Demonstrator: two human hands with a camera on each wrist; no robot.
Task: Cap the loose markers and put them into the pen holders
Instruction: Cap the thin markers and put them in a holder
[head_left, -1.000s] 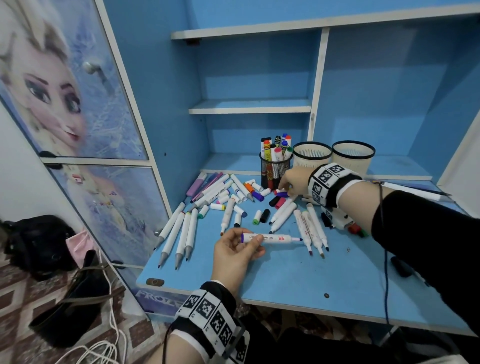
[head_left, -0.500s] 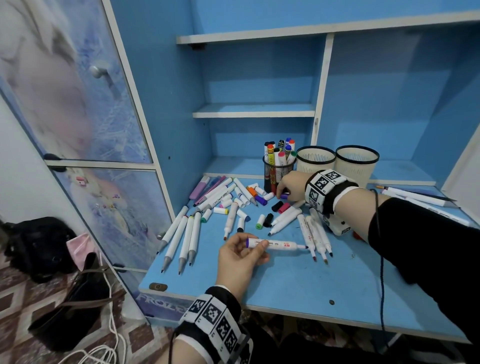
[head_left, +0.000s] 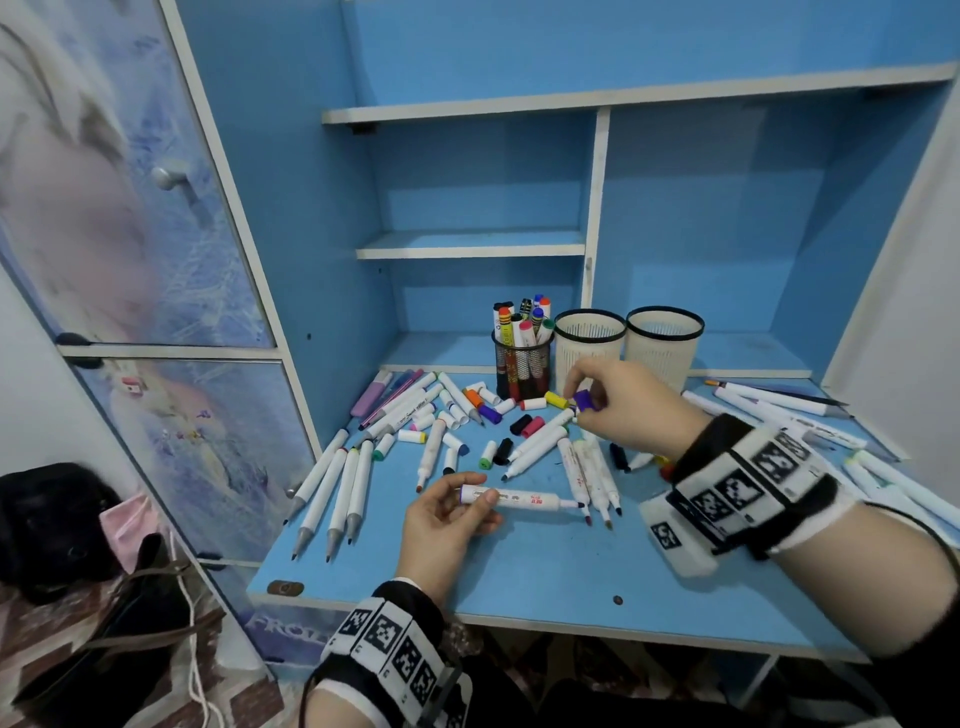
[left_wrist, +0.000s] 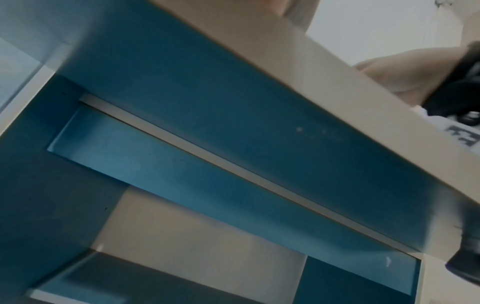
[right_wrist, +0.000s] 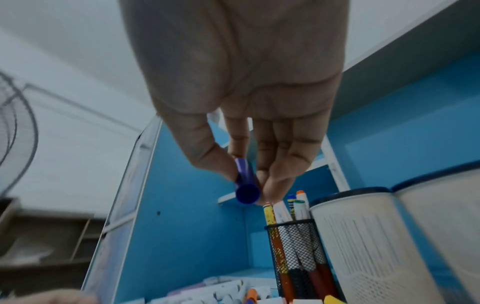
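- Blue desk (head_left: 545, 566) under the shelves carries our scatter of uncapped markers and loose caps, with a black mesh holder (head_left: 521, 364) of capped markers beside two white holders (head_left: 589, 343).
- Our left hand (head_left: 447, 525) grips a white marker (head_left: 519, 500) by its rear end – the bare tip points right, just above the desk.
- Our right hand (right_wrist: 241, 98) pinches a purple cap (right_wrist: 246, 185) between thumb and fingertips (raised above the pile), well apart from the marker's tip.
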